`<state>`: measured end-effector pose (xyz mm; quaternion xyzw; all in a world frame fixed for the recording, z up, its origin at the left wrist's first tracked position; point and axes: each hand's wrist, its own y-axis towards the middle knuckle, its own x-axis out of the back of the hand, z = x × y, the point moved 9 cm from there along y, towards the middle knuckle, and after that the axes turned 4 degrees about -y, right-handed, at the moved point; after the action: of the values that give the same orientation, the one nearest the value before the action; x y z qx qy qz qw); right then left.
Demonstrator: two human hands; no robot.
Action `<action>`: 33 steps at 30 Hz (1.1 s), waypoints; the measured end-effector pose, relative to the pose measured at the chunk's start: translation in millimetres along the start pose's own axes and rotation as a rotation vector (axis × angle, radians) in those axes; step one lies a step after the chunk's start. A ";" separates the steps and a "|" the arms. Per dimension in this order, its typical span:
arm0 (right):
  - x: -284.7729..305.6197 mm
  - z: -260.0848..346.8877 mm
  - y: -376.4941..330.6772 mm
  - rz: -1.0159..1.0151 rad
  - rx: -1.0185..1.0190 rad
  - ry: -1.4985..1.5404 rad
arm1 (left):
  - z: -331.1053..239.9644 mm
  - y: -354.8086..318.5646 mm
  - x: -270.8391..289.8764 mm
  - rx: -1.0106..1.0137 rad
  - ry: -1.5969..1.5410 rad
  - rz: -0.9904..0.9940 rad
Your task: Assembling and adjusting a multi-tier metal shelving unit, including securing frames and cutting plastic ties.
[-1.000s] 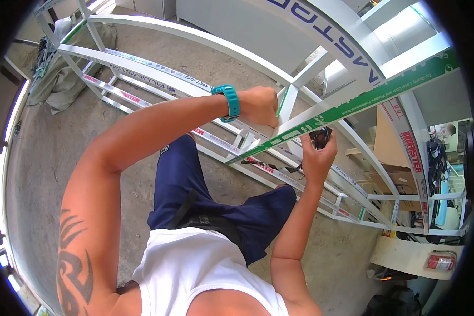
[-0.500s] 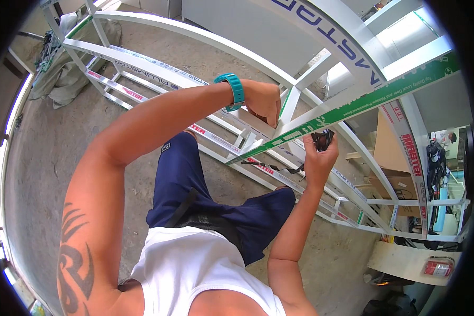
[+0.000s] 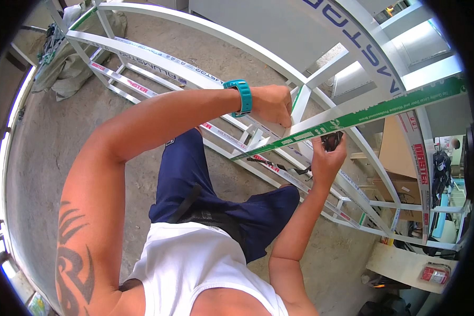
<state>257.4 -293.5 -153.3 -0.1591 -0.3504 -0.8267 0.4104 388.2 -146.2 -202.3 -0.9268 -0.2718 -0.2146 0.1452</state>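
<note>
A white metal frame of long bars, partly covered in printed protective film, stretches across in front of me. My left hand, with a teal watch on its wrist, is closed beside an upright of the frame. Its fingers curl downward, and anything inside them is hidden. Below the green-filmed bar, my right hand grips a small black object, whose exact kind I cannot make out. A dark strap hangs to the left of that hand, along the lower bars.
A cardboard box stands behind the frame on the right. Grey cloth sheeting lies heaped at the far left. Grey panels stand beyond the frame. At lower right, a pale surface carries a red package.
The view has shifted slightly, so the frame and both hands sit a little further right. My left wrist appears turned, showing more of the back of the hand. The right hand keeps its grip.
</note>
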 end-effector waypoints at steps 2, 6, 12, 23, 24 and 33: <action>0.8 1.6 -0.4 0.017 -0.003 0.004 | 1.6 1.6 -0.8 -0.020 0.042 0.033; 1.6 3.2 -0.3 0.038 -0.006 0.012 | 4.0 6.9 2.0 -0.047 0.074 0.114; 0.6 3.4 -0.1 0.052 -0.006 0.041 | 3.4 7.0 -1.7 -0.084 0.076 0.224; 0.4 7.0 -0.3 0.060 -0.017 0.021 | 6.0 0.1 2.2 -0.087 0.022 0.139; 0.5 7.4 -0.2 0.062 -0.016 0.019 | 6.4 -1.1 2.6 -0.067 0.008 0.147; -3.0 4.1 -1.4 0.079 -0.053 -0.063 | 0.2 -4.3 0.9 -0.121 0.030 0.102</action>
<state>258.0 -288.2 -152.7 -0.2097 -0.3343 -0.8134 0.4273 386.5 -142.2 -201.4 -0.9432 -0.2087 -0.2367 0.1039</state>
